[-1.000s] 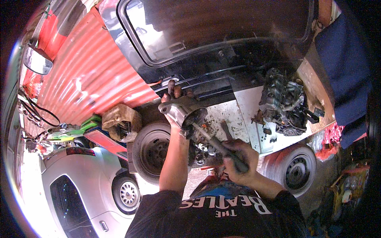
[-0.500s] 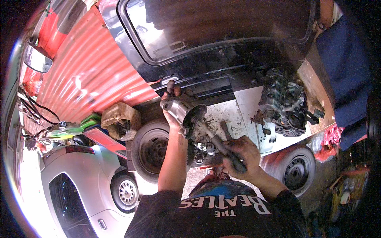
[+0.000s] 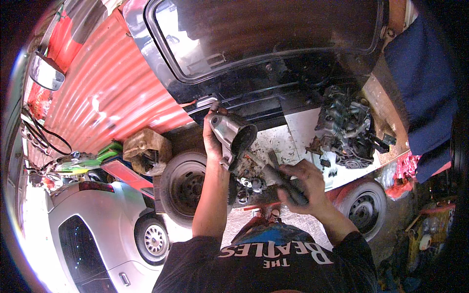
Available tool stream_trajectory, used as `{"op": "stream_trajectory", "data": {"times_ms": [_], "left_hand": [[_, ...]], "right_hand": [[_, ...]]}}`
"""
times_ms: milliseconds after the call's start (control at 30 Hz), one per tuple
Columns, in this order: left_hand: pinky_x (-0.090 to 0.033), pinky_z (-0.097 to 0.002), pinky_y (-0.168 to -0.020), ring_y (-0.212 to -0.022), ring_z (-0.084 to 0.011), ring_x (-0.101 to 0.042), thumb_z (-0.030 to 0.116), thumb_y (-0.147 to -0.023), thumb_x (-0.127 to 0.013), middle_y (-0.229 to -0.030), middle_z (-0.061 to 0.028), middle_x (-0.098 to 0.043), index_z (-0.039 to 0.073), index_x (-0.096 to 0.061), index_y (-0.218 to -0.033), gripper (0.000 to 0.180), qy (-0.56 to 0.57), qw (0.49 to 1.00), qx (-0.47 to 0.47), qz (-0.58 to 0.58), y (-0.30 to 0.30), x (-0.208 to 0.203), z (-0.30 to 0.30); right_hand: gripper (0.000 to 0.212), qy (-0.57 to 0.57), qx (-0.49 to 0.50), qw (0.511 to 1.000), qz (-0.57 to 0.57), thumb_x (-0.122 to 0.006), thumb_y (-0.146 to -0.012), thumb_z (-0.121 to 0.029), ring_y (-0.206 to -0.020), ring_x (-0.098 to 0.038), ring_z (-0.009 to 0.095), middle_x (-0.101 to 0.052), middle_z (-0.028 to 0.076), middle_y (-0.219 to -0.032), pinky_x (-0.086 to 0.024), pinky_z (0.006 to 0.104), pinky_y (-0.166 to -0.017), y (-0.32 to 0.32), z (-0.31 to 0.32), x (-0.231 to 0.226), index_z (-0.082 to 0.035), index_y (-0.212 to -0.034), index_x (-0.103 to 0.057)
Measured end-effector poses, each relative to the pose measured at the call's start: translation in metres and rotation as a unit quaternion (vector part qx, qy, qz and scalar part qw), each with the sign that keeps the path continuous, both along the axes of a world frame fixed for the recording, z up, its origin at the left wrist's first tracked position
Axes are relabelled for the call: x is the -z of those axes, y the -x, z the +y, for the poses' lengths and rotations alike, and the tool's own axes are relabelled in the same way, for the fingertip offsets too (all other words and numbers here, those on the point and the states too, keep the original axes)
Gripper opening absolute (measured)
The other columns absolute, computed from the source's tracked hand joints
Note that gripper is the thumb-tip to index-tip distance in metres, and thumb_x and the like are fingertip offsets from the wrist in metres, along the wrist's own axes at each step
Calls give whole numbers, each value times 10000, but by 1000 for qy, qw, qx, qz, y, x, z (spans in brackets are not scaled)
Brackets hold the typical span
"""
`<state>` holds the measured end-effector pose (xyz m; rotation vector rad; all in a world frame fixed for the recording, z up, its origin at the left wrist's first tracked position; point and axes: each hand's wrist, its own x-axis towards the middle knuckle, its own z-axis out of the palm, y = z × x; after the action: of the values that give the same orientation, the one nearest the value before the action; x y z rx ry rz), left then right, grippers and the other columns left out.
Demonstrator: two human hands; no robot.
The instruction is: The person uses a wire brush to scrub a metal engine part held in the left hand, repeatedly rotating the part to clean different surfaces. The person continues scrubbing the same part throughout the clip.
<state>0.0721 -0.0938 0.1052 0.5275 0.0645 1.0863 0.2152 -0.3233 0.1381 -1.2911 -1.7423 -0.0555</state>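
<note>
My left hand [image 3: 211, 141] is closed around a grey metal housing [image 3: 228, 131], raised above the bench. The housing is hollow, with a wide round mouth turned toward the right and a lug near its lower edge. In my right hand [image 3: 305, 185] is a dark-handled tool [image 3: 283, 183] with a thin pale shaft that points up and left toward the housing. The tip of that shaft is hard to make out against the cluttered bench. Small greasy metal parts [image 3: 250, 183] lie on the bench below the housing.
On the right of the pale bench top [image 3: 303, 129] sits a dark, greasy engine assembly [image 3: 344, 124]. A black vehicle door panel [image 3: 234, 78] stands behind. Wheels [image 3: 183, 185] flank the bench, and a cut-open container [image 3: 147, 149] and silver car [image 3: 97, 229] are at left.
The housing has shifted slightly right and turned, so more of its hollow inside shows. My right hand and the tool have moved a little to the right.
</note>
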Motion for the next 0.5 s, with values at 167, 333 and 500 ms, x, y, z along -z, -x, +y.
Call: {"op": "stream_trajectory", "data": {"times_ms": [167, 333, 500], "left_hand": [[-560, -423, -843, -912, -255, -676, 424, -983, -523, -1045, -103, -687, 96, -611, -1193, 399, 46, 991, 107, 64, 5, 0, -6], [-556, -447, -880, -946, -298, -683, 432, -1023, -412, -1076, -156, -690, 78, -615, -1180, 437, 90, 982, 158, 52, 5, 8, -1], [-563, -450, -880, -976, -316, -678, 401, -1027, -396, -1141, -195, -660, 54, -583, -1230, 444, 120, 978, 169, 36, 6, 6, -7]], "right_hand": [[530, -75, 69, 995, 4, -769, -725, -191, -702, -598, 309, -657, 129, -901, -488, 417, -656, -16, 9, 9, -38, -1204, -599], [569, 8, 86, 994, -72, -725, -765, -334, -722, -593, 332, -638, 133, -921, -475, 457, -721, -24, 6, 8, -100, -1262, -579], [490, 22, -20, 999, -43, -769, -734, -185, -807, -650, 320, -682, 138, -1007, -497, 444, -753, -31, 2, 6, -83, -1184, -606]]}}
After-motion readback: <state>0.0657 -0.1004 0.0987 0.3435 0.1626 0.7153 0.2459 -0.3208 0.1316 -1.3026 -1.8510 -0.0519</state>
